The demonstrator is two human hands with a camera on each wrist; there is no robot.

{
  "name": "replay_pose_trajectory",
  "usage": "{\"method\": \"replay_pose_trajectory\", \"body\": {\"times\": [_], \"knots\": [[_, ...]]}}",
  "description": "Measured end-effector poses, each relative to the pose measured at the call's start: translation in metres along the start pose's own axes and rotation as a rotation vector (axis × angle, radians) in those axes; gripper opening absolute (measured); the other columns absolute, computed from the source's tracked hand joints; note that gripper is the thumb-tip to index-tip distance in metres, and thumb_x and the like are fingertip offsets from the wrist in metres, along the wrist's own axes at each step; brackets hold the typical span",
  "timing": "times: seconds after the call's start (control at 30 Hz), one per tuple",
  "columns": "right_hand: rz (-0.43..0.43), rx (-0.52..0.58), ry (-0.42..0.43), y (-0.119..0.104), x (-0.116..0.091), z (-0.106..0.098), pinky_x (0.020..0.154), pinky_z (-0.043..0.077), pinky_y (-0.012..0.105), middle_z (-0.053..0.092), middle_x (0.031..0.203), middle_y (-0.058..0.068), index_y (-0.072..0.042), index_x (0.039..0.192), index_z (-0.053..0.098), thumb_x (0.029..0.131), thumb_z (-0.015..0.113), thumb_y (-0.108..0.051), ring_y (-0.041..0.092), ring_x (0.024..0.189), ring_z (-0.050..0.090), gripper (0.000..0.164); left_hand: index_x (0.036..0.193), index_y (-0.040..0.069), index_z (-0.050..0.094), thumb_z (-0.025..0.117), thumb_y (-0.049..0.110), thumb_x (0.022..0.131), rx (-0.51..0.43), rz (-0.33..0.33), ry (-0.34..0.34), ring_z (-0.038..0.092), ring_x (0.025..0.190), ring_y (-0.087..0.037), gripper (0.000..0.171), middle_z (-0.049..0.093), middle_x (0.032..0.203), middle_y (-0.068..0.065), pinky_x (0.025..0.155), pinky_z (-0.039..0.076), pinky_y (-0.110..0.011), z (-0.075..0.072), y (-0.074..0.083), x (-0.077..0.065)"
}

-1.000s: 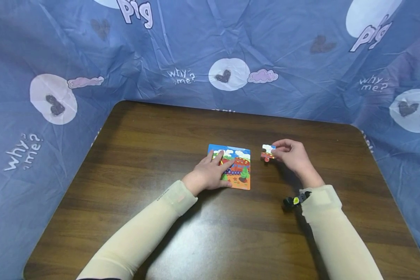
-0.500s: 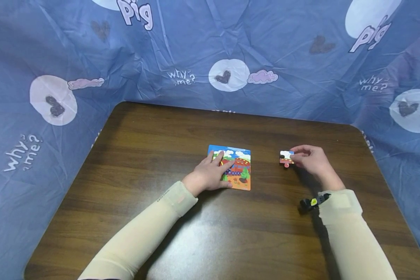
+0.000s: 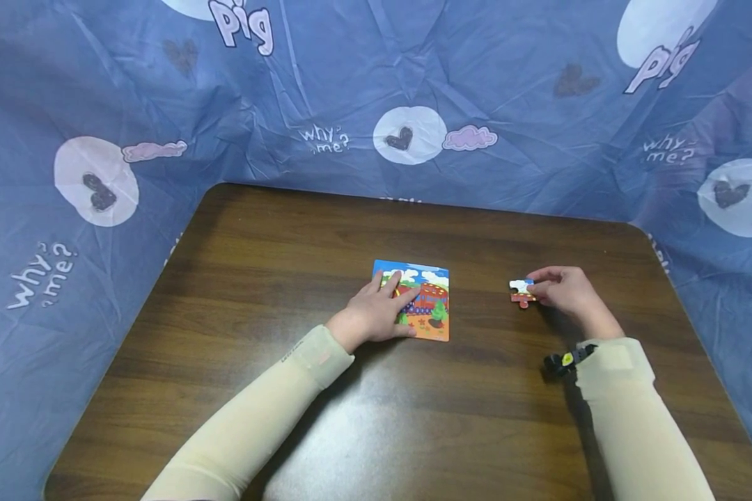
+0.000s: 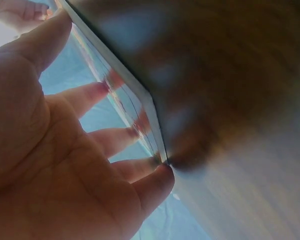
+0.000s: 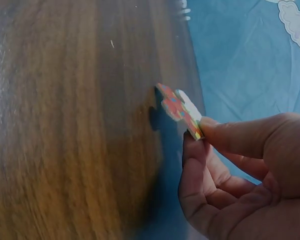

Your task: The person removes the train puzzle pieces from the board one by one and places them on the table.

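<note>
The left hand (image 3: 372, 312) lies on the picture board (image 3: 435, 303), its fingers spread and relaxed, gripping nothing; the board rests on the brown wood-grain table (image 3: 288, 243), near the middle, and around the hand its face shows blue sky, white clouds, a red train-like shape, green trees and an orange ground; in the left wrist view the fingertips meet the board along its pale edge.

The right hand (image 3: 567, 289) pinches a jigsaw piece (image 3: 521, 289) between thumb and index finger, the other fingers curled in behind; the piece is to the right of the board and apart from it, with wood showing between the two; it is white and blue at the top and red with yellow specks below, with a red knob pointing towards the person; in the right wrist view it is tilted and seems to be just off the table, though blur there makes contact hard to judge.

Both arms wear pale sleeves (image 3: 269, 410); a black device (image 3: 564, 360) with a yellow patch juts from the right cuff; behind the table hangs a creased blue cloth (image 3: 326, 76), printed with hearts, clouds, white discs and lettering.
</note>
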State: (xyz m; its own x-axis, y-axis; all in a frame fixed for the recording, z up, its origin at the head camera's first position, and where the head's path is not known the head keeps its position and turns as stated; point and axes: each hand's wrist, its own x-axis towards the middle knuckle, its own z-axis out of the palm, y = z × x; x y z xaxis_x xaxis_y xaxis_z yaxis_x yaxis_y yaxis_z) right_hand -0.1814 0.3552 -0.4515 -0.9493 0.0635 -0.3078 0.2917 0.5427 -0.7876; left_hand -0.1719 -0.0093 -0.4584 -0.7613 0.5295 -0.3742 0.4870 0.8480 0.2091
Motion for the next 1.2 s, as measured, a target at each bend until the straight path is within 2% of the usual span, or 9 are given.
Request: {"method": "replay_pose_trajectory", "body": {"times": [0.27,0.53,0.83,1.1,1.2], "knots": [[0.016,-0.084,0.03,0.001,0.002,0.007,0.066,0.055,0.027,0.069,0.093,0.013,0.014,0.121,0.064,0.095,0.066,-0.003,0.012,0.072,0.061,0.031,0.165,0.036,0.015,0.055,0.068,0.095,-0.006,0.007,-0.003,0.002,0.151,-0.044,0.087,0.003,0.17,-0.011,0.12,0.015,-0.045,0.001,0.0,-0.001],[0.042,-0.132,0.088,-0.002,0.003,0.012,0.065,0.052,0.028,0.069,0.095,0.014,0.012,0.118,0.066,0.094,0.066,-0.005,0.014,0.075,0.06,0.03,0.165,0.036,0.015,0.055,0.068,0.095,-0.012,0.006,-0.002,0.001,0.152,-0.043,0.086,0.003,0.17,-0.01,0.12,0.015,-0.045,0.0,0.0,-0.002],[0.048,-0.203,0.123,-0.005,0.0,0.013,0.062,0.049,0.026,0.071,0.089,0.009,0.01,0.116,0.068,0.091,0.076,-0.014,0.013,0.073,0.061,0.035,0.165,0.036,0.015,0.054,0.068,0.095,-0.008,0.011,0.006,0.001,0.151,-0.043,0.086,0.003,0.17,-0.01,0.12,0.014,-0.045,0.002,-0.002,0.0],[0.022,-0.272,0.19,-0.002,0.0,0.017,0.069,0.048,0.034,0.072,0.09,0.012,0.006,0.112,0.072,0.09,0.078,-0.018,0.021,0.077,0.064,0.033,0.164,0.036,0.017,0.055,0.068,0.095,-0.015,0.004,-0.003,0.001,0.151,-0.043,0.086,0.002,0.17,-0.01,0.12,0.015,-0.045,-0.001,0.0,-0.001],[0.025,-0.255,0.211,-0.003,0.0,0.018,0.068,0.05,0.031,0.072,0.089,0.013,0.007,0.109,0.072,0.089,0.079,-0.017,0.017,0.073,0.065,0.031,0.164,0.035,0.019,0.056,0.067,0.094,-0.023,0.002,-0.004,0.001,0.151,-0.043,0.086,0.002,0.17,-0.01,0.12,0.016,-0.046,-0.002,-0.001,-0.001]]}}
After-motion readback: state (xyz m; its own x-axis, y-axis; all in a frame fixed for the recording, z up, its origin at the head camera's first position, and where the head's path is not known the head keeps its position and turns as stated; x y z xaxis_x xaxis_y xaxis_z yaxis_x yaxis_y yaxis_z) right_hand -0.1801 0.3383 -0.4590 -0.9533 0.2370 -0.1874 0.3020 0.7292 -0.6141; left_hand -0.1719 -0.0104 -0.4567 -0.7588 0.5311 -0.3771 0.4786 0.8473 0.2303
